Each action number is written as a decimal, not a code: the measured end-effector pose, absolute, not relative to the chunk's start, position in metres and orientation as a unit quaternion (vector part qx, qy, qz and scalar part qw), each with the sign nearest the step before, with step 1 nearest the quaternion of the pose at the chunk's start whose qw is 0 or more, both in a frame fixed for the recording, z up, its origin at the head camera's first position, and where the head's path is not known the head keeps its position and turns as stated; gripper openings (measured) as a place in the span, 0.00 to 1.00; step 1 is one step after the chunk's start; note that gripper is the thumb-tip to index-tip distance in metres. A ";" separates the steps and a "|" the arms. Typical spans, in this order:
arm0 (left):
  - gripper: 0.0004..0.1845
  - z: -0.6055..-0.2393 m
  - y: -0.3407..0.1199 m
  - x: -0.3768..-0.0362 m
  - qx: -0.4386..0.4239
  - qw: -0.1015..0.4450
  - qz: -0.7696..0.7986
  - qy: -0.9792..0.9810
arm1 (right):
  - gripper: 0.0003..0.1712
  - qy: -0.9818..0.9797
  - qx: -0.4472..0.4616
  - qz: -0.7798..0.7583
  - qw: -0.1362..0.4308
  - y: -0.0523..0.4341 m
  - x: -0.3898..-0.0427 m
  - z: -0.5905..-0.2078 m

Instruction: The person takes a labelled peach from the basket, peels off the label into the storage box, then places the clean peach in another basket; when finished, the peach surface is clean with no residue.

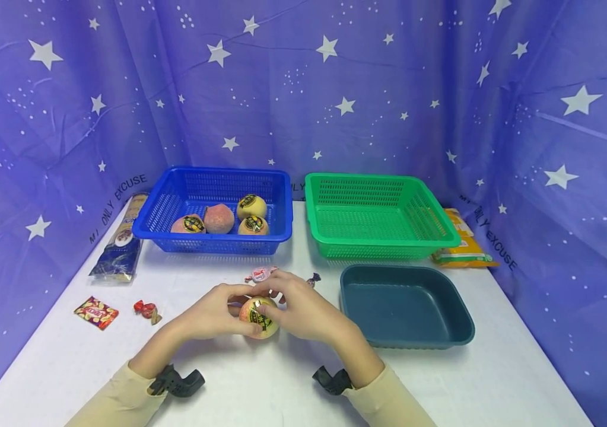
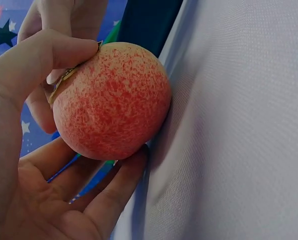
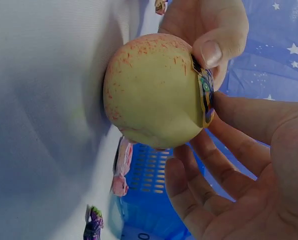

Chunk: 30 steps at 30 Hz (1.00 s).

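At the near middle of the white table (image 1: pixel 282 379), one round peach (image 2: pixel 114 100), red-speckled on one face and pale yellow on another, sits between a person's two hands. The left hand (image 1: pixel 212 311) grips it, thumb on top and fingers curled about its side. The right hand (image 1: pixel 303 308) is close against the left, thumb on the black-and-gold label (image 3: pixel 206 97), fingers bent about the far side. Whether the peach's underside touches the table cannot be determined.

Just beyond the hands lie a pink-wrapped candy (image 1: pixel 261 274) and a purple-wrapped candy (image 1: pixel 314 279). To the left are a red-wrapped candy (image 1: pixel 147 311) and a flat red-and-yellow packet (image 1: pixel 97 312).

Behind, a blue basket (image 1: pixel 212 243) contains four peaches (image 1: pixel 219 219); a green basket (image 1: pixel 383 243) stands to its right. A dark teal tray (image 1: pixel 399 308) sits in front of the green basket. A dark blue bag (image 1: pixel 121 249) lies left of the blue basket, a yellow bag (image 1: pixel 466 246) right of the green one.
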<state>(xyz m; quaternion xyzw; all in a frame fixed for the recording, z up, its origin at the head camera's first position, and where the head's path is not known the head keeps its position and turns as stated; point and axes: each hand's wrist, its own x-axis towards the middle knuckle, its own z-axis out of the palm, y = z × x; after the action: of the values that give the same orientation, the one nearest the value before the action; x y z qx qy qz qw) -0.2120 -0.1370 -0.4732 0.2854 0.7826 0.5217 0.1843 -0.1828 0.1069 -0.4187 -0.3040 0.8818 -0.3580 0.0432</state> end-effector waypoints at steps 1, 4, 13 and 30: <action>0.39 -0.473 -0.137 -0.212 0.286 0.184 0.520 0.784 | 0.17 0.881 -0.303 -0.360 0.045 0.106 -0.183 -0.419; 0.42 -0.472 -0.139 -0.211 0.290 0.186 0.517 0.784 | 0.14 0.881 -0.295 -0.366 0.045 0.106 -0.182 -0.419; 0.48 -0.472 -0.143 -0.213 0.311 0.178 0.501 0.788 | 0.09 0.884 -0.288 -0.367 0.023 0.105 -0.180 -0.416; 0.44 -0.475 -0.139 -0.213 0.311 0.179 0.513 0.780 | 0.06 0.884 -0.251 -0.392 0.046 0.121 -0.169 -0.396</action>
<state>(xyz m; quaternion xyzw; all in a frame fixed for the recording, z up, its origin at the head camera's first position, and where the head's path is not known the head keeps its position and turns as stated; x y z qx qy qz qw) -0.2130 -0.1390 -0.4755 0.3110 0.7799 0.5130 0.1787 -0.1687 0.1212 -0.3961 -0.2511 0.8837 -0.3923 0.0461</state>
